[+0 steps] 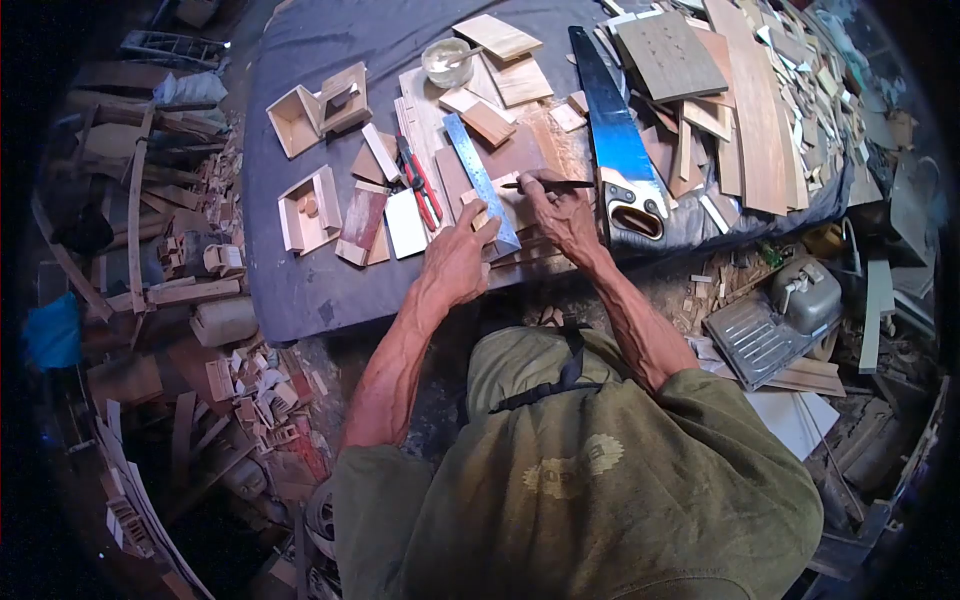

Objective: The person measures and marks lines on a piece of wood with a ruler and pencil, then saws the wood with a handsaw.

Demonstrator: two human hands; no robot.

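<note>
My left hand (460, 262) is closed at the near end of a blue-tinted metal ruler (468, 160), its fingers bent and pressed together against the ruler's edge. The ruler lies slanting over a flat brown board (530, 150). My right hand (565, 215) pinches a thin dark pencil (560, 184), held almost level just right of the ruler. What lies beneath my fingers is partly hidden. Left of the ruler rests a red-and-black utility knife (420, 185). A hand saw (612, 120) with a blue blade lies to the right of my right hand.
Small open wooden boxes (310, 210) sit on the table's dark cloth (300, 300) at left. A tub of pale paste (446, 64) stands at the back. Stacked boards (672, 55) and offcuts crowd the right. A metal sink (765, 330) and scrap wood lie on the floor.
</note>
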